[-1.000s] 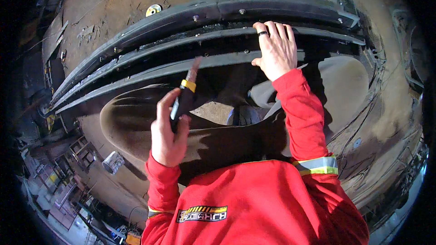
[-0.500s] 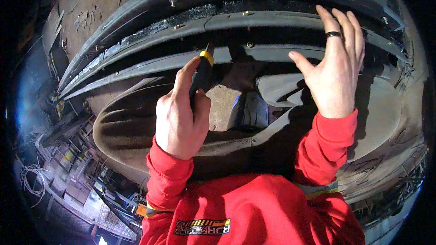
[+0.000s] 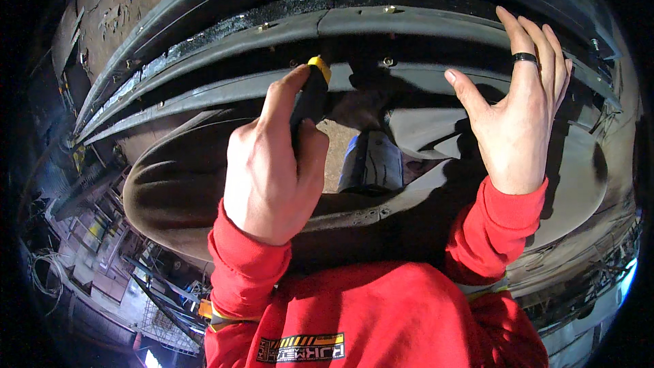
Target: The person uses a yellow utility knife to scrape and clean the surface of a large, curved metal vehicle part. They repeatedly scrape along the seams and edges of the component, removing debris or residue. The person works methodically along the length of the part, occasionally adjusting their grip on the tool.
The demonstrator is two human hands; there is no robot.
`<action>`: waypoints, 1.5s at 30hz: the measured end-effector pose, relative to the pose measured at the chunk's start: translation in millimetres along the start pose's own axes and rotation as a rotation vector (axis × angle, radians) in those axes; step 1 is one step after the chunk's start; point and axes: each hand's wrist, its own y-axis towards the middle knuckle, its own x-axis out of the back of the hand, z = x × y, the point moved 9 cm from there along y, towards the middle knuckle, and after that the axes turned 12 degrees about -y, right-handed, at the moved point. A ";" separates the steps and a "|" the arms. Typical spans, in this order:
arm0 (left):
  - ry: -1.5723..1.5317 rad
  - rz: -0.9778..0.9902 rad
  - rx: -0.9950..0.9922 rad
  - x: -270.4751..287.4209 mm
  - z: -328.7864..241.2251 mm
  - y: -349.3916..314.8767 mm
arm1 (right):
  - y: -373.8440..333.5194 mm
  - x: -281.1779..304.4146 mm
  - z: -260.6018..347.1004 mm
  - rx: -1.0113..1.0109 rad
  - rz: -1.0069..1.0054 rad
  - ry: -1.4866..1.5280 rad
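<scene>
My left hand is closed round a black utility knife with a yellow front end, pointed away from me. No blade can be made out at its tip. The knife's front lies over the nearest of several long, curved dark rubber strips. My right hand, with a black ring on one finger, is open, its fingers spread over the right part of the strips. Whether it presses on them I cannot tell. Below both hands lies a large, oval, folded dark rubber piece.
Bolts with nuts stick out along the strips. In the gap of the folded rubber stands a dark, shiny curved part. At the lower left lie a coiled cable and a metal grid. Brown, flaking ground shows at the upper left.
The view has shifted, and the strips sit a little higher in it. The knife has moved slightly forward, and its blade no longer shows. My right hand stays open over the strips.
</scene>
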 end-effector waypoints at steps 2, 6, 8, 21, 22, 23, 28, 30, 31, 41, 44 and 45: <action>0.006 0.031 0.001 1.4 -3.9 5.9 | 0.9 0.2 1.4 -0.001 0.009 -0.002; 0.057 0.098 0.053 3.0 -8.2 15.8 | 2.1 0.9 1.0 0.004 0.015 0.021; 0.089 0.110 0.093 3.3 -9.8 17.4 | 2.0 1.0 1.3 0.005 0.014 0.038; 0.313 0.206 0.092 -12.8 -24.8 24.1 | -0.4 6.3 -4.6 0.022 -0.016 0.126; 0.300 0.211 0.135 -12.1 -21.2 23.8 | -0.9 6.0 -5.4 0.024 -0.023 0.135; 0.287 0.216 0.178 -11.1 -17.6 23.2 | -1.5 6.1 -6.4 0.024 -0.023 0.140; 0.224 0.097 0.052 -3.9 -20.8 19.0 | -3.0 7.4 -8.6 0.026 -0.034 0.162; 0.236 0.078 0.060 -3.2 -23.1 18.7 | -3.9 7.1 -8.7 0.026 -0.038 0.170; 0.248 0.067 0.043 -3.4 -24.4 18.6 | -3.5 6.9 -8.6 0.025 -0.036 0.172; 0.184 0.038 0.084 0.0 -23.2 18.7 | -1.8 7.0 -8.4 0.030 -0.029 0.147; 0.190 0.041 0.078 -0.8 -22.6 18.7 | -1.3 6.8 -7.9 0.029 -0.031 0.147; 0.197 0.043 0.064 -0.7 -23.2 18.9 | -1.2 6.9 -7.5 0.030 -0.030 0.151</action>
